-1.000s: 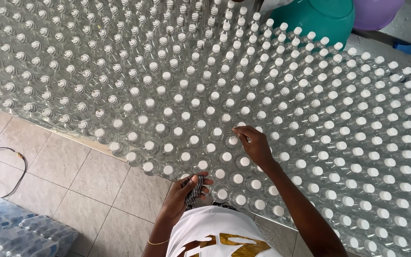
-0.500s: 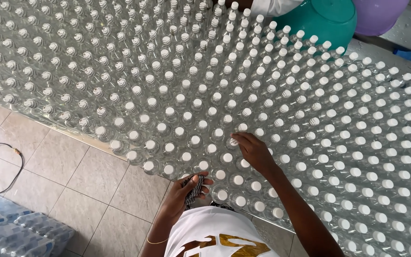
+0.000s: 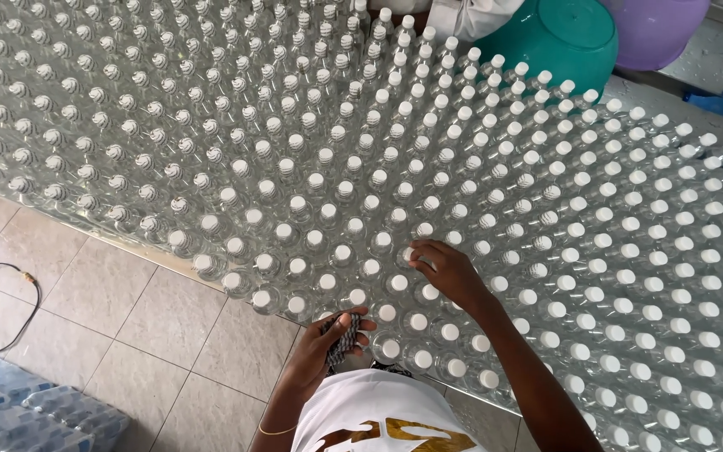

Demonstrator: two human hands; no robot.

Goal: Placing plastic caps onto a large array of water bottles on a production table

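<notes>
Clear plastic bottles [image 3: 395,209] with white caps stand packed across the whole table, touching one another, right to its near edge. The right hand [image 3: 449,272] rests fingers-down on a cap [image 3: 410,254] in the third row, pinching it lightly. The left hand [image 3: 324,347] is clenched around a dark ribbed object [image 3: 343,339] by the edge row. Risk — a sideways push could topple edge bottles onto the tiled floor [image 3: 127,318], since nothing fences that rim.
</notes>
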